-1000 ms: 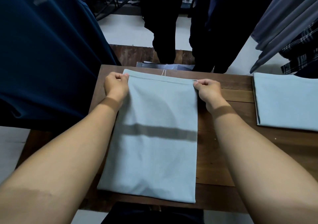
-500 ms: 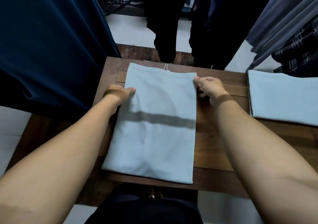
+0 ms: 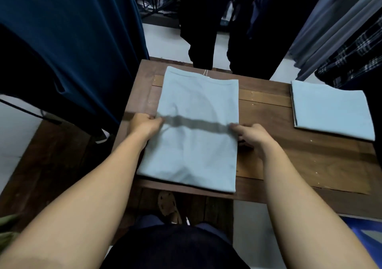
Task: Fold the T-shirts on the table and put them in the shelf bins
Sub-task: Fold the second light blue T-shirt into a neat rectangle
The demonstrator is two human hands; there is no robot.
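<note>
Lying flat along the near-left part of the dark brown wooden table [image 3: 310,161]: pale blue cotton T-shirt [image 3: 196,140], already narrowed into a long rectangle, bottom end reaching the near edge. Gripping it at mid-length, left hand [image 3: 145,124] pinching the left side, fingers closed on the cloth. Right hand [image 3: 251,135] touching the right side, fingers curled, honestly can't tell if pinching. Looking light, soft and floppy, so probably sagging if lifted; taking both side edges and folding across seems best. Sitting further back near the right edge: second folded pale blue shirt [image 3: 330,109].
</note>
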